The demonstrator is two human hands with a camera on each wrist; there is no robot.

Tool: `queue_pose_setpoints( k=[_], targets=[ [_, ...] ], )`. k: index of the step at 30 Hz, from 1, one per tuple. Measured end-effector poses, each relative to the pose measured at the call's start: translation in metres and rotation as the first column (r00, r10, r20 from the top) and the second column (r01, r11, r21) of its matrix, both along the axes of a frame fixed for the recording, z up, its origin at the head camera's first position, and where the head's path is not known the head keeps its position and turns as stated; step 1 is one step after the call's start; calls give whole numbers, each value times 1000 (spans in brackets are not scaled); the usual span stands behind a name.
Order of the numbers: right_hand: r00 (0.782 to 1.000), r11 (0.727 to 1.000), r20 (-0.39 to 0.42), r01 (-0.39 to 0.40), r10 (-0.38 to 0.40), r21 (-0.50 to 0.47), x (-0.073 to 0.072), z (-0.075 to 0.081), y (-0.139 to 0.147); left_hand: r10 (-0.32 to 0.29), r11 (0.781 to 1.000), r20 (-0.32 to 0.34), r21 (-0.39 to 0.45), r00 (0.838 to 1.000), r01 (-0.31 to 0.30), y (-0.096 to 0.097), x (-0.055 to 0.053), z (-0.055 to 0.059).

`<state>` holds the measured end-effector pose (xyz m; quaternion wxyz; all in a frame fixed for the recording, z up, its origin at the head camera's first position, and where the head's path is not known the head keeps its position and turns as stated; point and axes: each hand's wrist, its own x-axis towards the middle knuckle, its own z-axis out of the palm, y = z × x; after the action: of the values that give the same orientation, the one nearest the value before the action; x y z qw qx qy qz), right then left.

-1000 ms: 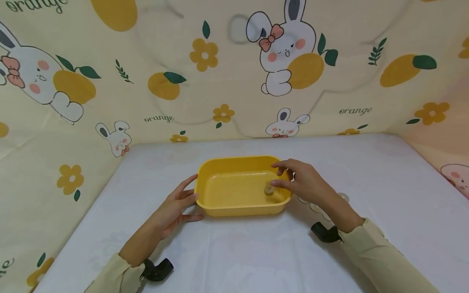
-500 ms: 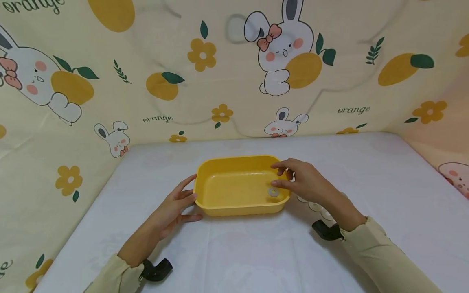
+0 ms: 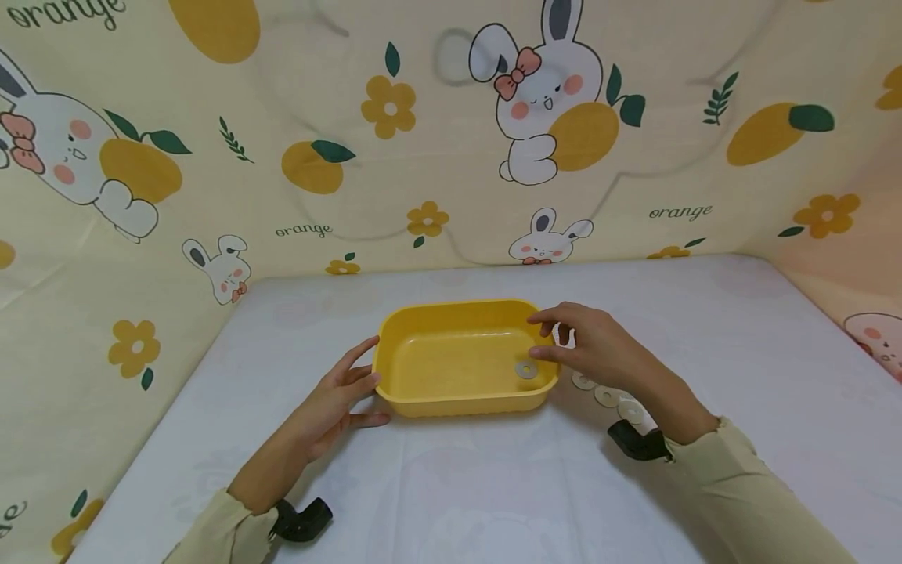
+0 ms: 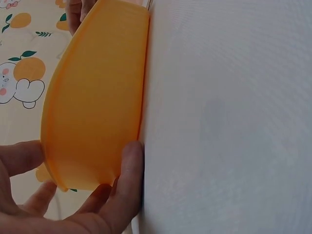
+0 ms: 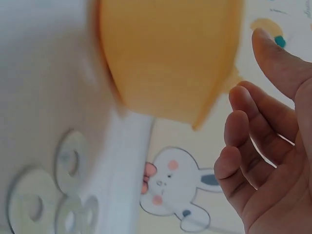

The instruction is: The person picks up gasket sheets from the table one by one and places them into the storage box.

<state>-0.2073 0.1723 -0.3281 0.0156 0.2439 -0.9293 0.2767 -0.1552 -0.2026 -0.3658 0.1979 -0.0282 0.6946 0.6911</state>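
A yellow plastic basin (image 3: 451, 408) stands on the white tabletop, and a flat grey washer (image 3: 525, 369) lies in its right end. My left hand (image 3: 337, 403) rests its spread fingertips against the basin's left end, from rim down to base, as the left wrist view shows. Over the basin's right rim hovers my right hand (image 3: 595, 341), thumb and fingers apart with nothing between them. In the right wrist view this hand (image 5: 273, 131) is beside the basin wall (image 5: 165, 58).
Several more washers (image 3: 607, 396) lie on the table (image 3: 479, 486) right of the basin, partly hidden by my right forearm. A rabbit-and-orange printed cloth (image 3: 437, 157) hangs behind the table. Black wrist cameras (image 3: 303, 520) stick out from both sleeves.
The washer was tilted in the basin below my right fingers a second ago and now lies flat. My right hand has shifted slightly right. My left hand stays put.
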Motion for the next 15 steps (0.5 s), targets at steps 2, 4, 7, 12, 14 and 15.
queue_pose_setpoints(
  k=[2, 4, 7, 12, 14, 15],
  targets=[
    [1000, 1000, -14, 6, -6, 7, 1, 4, 6, -13, 1000, -1, -6, 1000, 13, 0, 0, 0],
    [1000, 1000, -20, 20, -20, 18, 2, 7, 13, -23, 1000, -4, -14, 1000, 23, -1, 0, -1],
    [998, 997, -3, 59, -59, 40, 6, 12, 28, -25, 999, -1, -24, 1000, 25, 0, 0, -1],
    [995, 990, 31, 90, -94, 105, 10, 11, 59, -15, 999, 9, -29, 1000, 15, 0, 0, -2],
    [995, 987, 34, 92, -98, 134, 10, 9, 74, -10, 999, 9, -31, 1000, 11, 0, -1, -3],
    [994, 985, 31, 95, -101, 143, 11, 8, 82, -8, 999, 8, -31, 1000, 8, -1, -1, -3]
  ],
)
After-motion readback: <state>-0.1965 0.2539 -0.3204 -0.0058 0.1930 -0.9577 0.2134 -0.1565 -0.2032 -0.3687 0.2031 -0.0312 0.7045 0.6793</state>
